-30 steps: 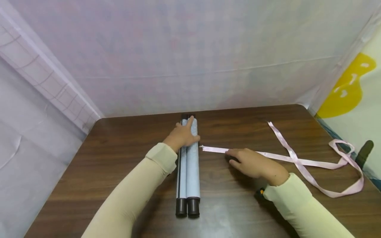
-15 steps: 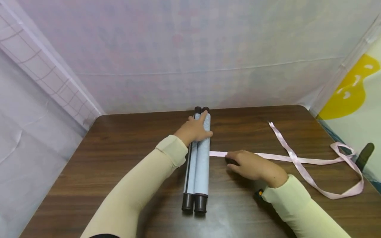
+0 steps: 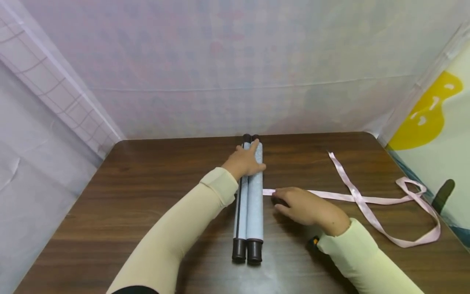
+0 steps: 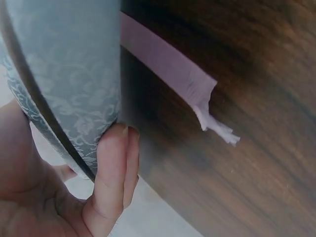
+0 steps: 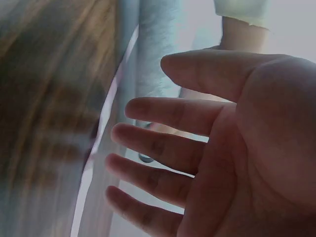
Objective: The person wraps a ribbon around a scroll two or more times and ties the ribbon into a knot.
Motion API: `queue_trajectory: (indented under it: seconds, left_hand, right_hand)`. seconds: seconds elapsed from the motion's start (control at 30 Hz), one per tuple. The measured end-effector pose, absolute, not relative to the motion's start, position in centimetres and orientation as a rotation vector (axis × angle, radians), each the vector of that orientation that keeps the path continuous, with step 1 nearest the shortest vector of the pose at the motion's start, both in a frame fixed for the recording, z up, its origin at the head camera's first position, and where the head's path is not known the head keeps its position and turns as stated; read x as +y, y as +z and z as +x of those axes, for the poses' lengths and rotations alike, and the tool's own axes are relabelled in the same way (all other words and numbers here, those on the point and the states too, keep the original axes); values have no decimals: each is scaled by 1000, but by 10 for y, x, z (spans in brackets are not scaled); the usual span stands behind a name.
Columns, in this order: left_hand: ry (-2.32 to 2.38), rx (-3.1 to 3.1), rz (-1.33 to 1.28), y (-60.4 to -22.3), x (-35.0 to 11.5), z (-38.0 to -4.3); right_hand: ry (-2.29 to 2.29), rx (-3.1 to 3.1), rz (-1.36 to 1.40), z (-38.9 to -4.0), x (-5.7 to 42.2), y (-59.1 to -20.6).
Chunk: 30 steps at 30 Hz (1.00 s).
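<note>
A rolled-up scroll (image 3: 255, 208), two pale blue patterned rolls side by side with dark brown end knobs, lies lengthwise on the table. My left hand (image 3: 243, 161) grips it near its far end, fingers curled down over the side in the left wrist view. A pink satin ribbon (image 3: 334, 195) runs under the scroll; its frayed end (image 4: 217, 126) shows beyond the scroll in the left wrist view. To the right of the scroll, my right hand (image 3: 306, 206) rests along the ribbon with its fingertips on or right by it. The right wrist view shows those fingers (image 5: 153, 143) straight and spread.
The brown wood-grain table (image 3: 147, 204) ends at a pale curtain (image 3: 220, 81) behind. The ribbon's long tail (image 3: 407, 241) loops and crosses itself at the right. Past the right edge hangs cloth with a yellow shape (image 3: 422, 114).
My left hand has moved the scroll to the right, over the ribbon's end, which was visible on its right before. The right hand has stayed nearly in place by the ribbon.
</note>
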State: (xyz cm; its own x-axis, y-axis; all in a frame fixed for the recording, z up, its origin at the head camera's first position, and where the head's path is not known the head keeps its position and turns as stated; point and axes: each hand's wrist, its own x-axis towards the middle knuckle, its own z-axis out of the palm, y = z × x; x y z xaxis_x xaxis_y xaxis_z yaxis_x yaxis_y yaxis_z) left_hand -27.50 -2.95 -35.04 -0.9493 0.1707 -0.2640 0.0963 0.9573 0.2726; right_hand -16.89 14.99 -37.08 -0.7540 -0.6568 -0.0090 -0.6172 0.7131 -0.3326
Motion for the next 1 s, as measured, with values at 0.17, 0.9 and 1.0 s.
queue_trajectory:
  seconds: [0.17,0.9,1.0]
  left_hand:
    - [376,2833,190,-358,-28,-275]
    - [439,2759,274,-353,-50,-269]
    - [355,2814,354,-350,-67,-263]
  right_hand:
    - [-497,2788,-1055,-162,147,-364]
    - [-215,2658,-1244,-114,114,-355]
    - [-186,2684,-1216,-111,113,-357]
